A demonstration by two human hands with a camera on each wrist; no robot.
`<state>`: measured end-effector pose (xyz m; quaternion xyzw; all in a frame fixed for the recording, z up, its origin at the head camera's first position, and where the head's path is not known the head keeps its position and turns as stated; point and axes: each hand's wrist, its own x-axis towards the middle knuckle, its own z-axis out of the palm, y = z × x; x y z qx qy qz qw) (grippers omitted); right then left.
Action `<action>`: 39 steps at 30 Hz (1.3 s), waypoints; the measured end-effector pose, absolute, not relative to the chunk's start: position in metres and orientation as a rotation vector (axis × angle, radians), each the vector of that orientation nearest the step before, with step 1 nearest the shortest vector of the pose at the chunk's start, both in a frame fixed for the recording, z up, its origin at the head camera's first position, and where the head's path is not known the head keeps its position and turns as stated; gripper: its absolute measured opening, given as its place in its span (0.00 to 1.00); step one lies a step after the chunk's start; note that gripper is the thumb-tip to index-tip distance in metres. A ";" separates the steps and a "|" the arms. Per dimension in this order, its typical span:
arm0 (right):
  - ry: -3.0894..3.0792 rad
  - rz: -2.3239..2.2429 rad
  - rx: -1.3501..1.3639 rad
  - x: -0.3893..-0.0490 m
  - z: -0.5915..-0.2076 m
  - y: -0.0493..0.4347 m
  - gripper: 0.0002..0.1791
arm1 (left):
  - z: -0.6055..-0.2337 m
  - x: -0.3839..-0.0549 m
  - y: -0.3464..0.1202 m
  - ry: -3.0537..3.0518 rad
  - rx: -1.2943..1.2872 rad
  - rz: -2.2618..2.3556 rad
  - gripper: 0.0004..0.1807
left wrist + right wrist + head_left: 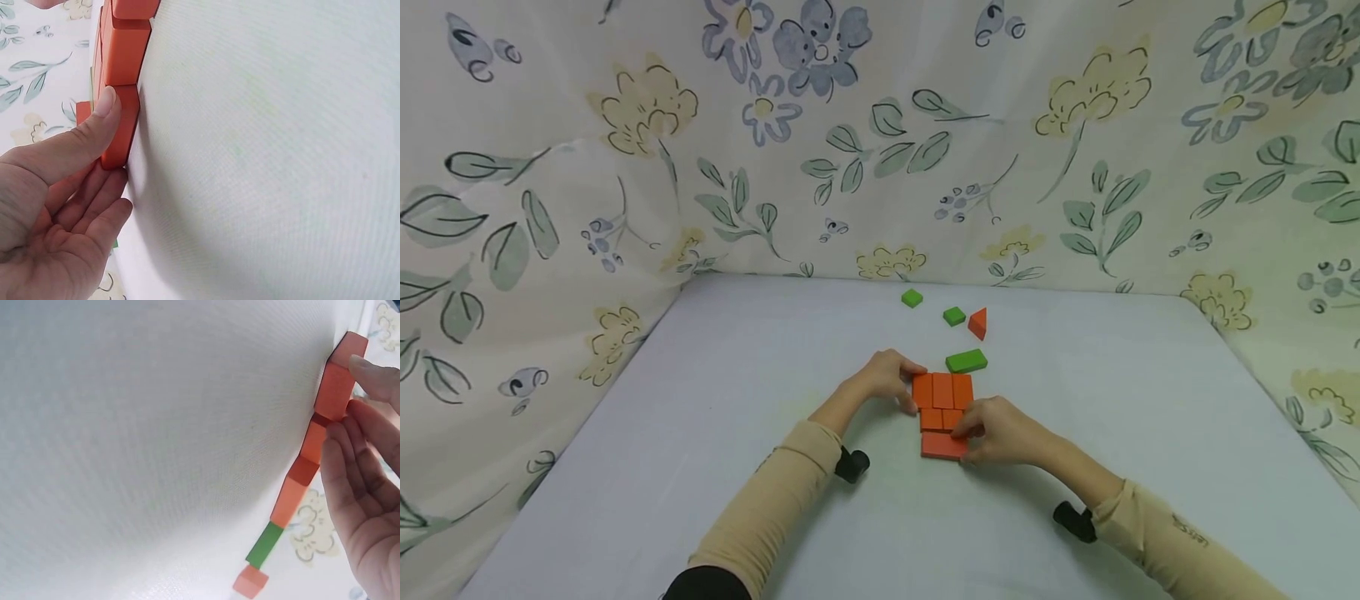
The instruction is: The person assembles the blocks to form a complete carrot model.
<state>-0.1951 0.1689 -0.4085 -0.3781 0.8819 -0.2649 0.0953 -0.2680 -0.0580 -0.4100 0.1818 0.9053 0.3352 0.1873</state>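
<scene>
Orange and red blocks lie flat against each other in rows. Farthest is a row of upright orange blocks [943, 391], then shorter orange blocks [931, 419], then a long red block [942, 447] nearest me. My left hand [887, 377] holds the far row's left orange block [122, 128], thumb on its side and fingers round its far end. At the near right corner, my right hand [1006, 432] pinches the red block [335, 389] between thumb and fingers. The fingers hide part of the middle row's right side.
Just beyond the rows lies a green rectangular block [966, 361]. Farther back are an orange triangular block [977, 323] and two small green blocks, one nearer [954, 316] and one farther [912, 297]. A floral cloth [865, 167] hangs behind the white table [760, 350].
</scene>
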 end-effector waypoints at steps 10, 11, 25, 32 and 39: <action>2.658 -0.729 -1.145 -0.195 -0.406 0.166 0.10 | -0.408 -0.268 -0.058 2.560 0.510 0.922 0.35; 2.663 -0.727 -1.155 -0.195 -0.406 0.167 0.09 | -0.408 -0.268 -0.058 2.561 0.509 0.920 0.35; 2.670 -1.125 -0.777 -0.224 -0.398 0.182 0.08 | -0.407 -0.268 -0.057 2.553 0.488 0.932 0.35; 2.679 -1.363 -0.007 -0.275 -0.396 0.192 0.19 | -0.406 -0.268 -0.058 2.554 0.494 0.922 0.35; 2.927 -1.188 0.172 -0.301 -0.408 0.185 0.19 | -0.406 -0.267 -0.057 2.550 0.497 0.925 0.35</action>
